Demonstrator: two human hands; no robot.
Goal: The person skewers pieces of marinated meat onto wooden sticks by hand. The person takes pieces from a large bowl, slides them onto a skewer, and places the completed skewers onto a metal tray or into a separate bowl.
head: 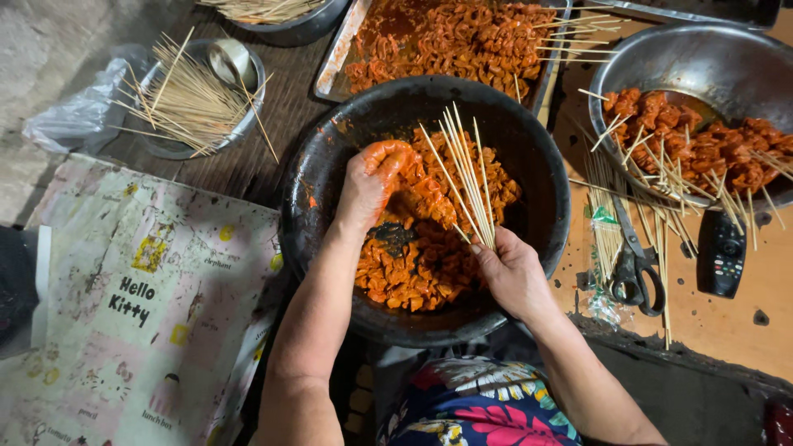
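While left fingers [388, 161] clutch orange saucy meat [413, 264], right fingers [487, 256] pinch skewers [467, 177]

Bowl [330, 165]: dark metal, matt, sauce-smeared. Meat [421, 264]: wet, glossy orange-red coating. Skewers [467, 173]: pale bare wood, matt. Left hand [372, 186]: slick with sauce. Steel basin [710, 62]: smooth, dull sheen. Scissors [636, 268]: metal blades, black plastic grips. Printed sheet [140, 306]: creased, matt. Tabletop [273, 140]: rough dark wood.

the dark bowl [545, 177] was hemmed in: tray [343, 49] behind, steel bowl [661, 58] and scissors [634, 264] to its right. open room lay left over the printed cloth [140, 306].
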